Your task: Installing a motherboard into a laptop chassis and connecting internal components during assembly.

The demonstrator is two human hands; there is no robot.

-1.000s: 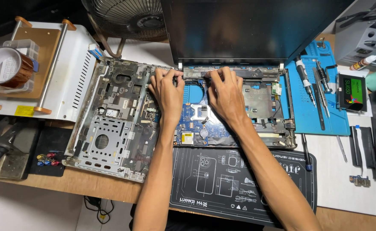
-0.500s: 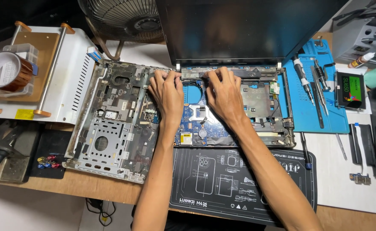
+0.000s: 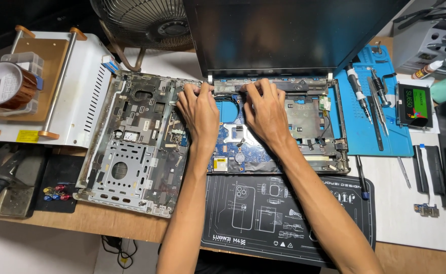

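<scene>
An opened laptop base (image 3: 314, 119) with a blue motherboard lies in the middle of the desk, its dark screen (image 3: 284, 35) standing up behind it. My left hand (image 3: 198, 107) rests palm down on the left part of the board, fingertips pressed at the hinge strip. My right hand (image 3: 266, 109) lies beside it, fingers curled onto the same strip near the middle. Neither hand holds a tool. A detached grey metal laptop cover (image 3: 136, 142) lies just left of the base.
A blue mat (image 3: 380, 137) on the right carries screwdrivers (image 3: 359, 91) and tweezers; a small drive (image 3: 415, 105) lies beside it. A black mat (image 3: 263, 213) sits in front. A white heating device (image 3: 81, 96), a tape roll (image 3: 7, 83) and a fan (image 3: 147, 23) stand to the left.
Both hands stay on the hinge strip with only slight finger shifts. The view has tilted a little.
</scene>
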